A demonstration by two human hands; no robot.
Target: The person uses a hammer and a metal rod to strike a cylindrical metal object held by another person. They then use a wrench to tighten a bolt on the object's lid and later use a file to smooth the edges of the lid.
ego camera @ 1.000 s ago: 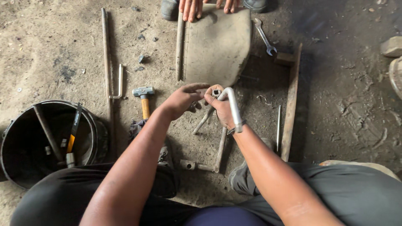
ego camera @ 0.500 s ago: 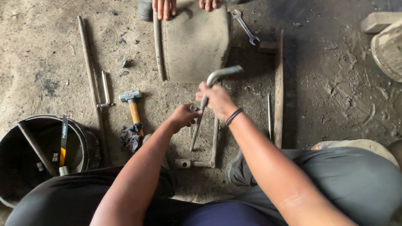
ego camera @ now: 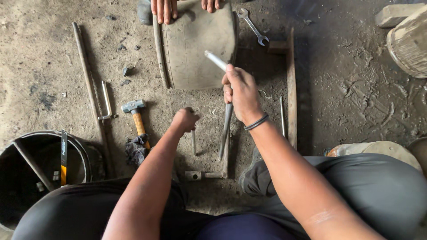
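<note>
Grey bent metal rod [ego camera: 224, 115], gripped upright, leaning near the worn tyre [ego camera: 198, 49]; thinner steel pin [ego camera: 194, 141] held vertical left of it.

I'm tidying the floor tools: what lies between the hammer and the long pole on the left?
In the head view, a small bent metal rod lies between the hammer and the long pole, close beside the pole.

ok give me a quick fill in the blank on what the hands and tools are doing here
1. The right hand grips a bent metal ____.
2. The left hand holds a thin metal pin that points down at the ____.
3. The hammer with the wooden handle lies to the ____ of the left hand.
4. Another person's hands rest on the top edge of a worn grey ____.

Missing words: rod; ground; left; tyre
</note>
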